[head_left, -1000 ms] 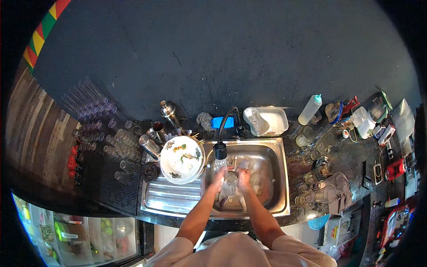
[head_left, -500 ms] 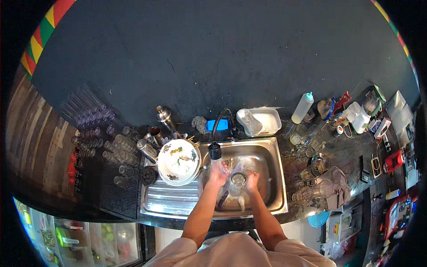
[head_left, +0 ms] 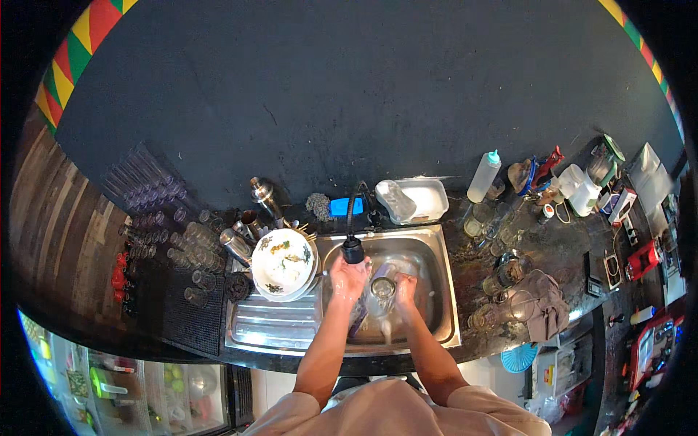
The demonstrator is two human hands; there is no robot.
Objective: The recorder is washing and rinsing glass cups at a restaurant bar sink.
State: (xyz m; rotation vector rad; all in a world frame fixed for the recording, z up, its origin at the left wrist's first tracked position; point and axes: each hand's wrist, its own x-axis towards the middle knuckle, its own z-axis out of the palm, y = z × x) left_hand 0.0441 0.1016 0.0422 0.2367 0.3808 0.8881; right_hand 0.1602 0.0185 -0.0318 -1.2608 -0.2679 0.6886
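Observation:
My left hand [head_left: 350,279] is raised at the lower end of the black faucet head [head_left: 352,251], fingers and thumb on either side of it; the palm looks wet. Over the steel sink [head_left: 435,320], my right hand [head_left: 406,289] is closed at the side of a round clear glass [head_left: 382,288], whose open mouth faces up. Any handle on the glass is hidden by the fingers. Below the glass, suds and water cover part of the basin, with some indistinct items lying there.
Stacked white bowls with food scraps [head_left: 282,267] stand on the ridged drainboard [head_left: 273,323], beside metal shakers [head_left: 265,195]. Behind the sink lie a blue sponge [head_left: 346,207] and a white tub [head_left: 429,200]. Glasses [head_left: 200,247] crowd the left; glass jugs and a grey cloth [head_left: 542,309] sit right.
My left hand has risen from the water below the faucet to the faucet head, which now tilts slightly. My right hand and the glass keep about the same place over the sink.

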